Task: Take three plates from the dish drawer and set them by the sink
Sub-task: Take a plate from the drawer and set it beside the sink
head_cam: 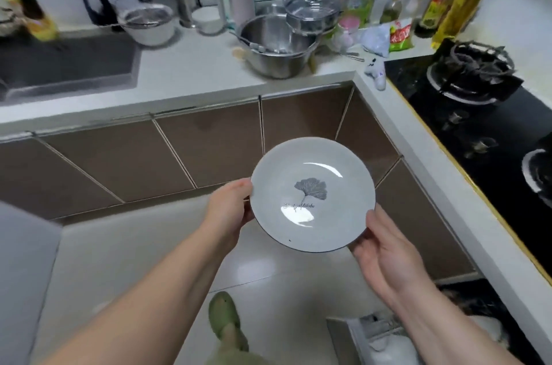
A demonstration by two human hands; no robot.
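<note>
Both hands hold one round pale-grey ceramic plate with a leaf print in mid-air before the brown cabinet fronts: left hand clasps its left rim, right hand, fingers loosely curled, supports the lower right edge

Sink left; stove right

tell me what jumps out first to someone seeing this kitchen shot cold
First is the pale grey plate with a leaf print, held up in mid-frame over the floor, the left hand at its left rim and the right hand under its lower right edge. Behind it, the white counter is crowded with steel pots and bottles, with the dark sink at far left. A black gas hob fills the right side.
</note>
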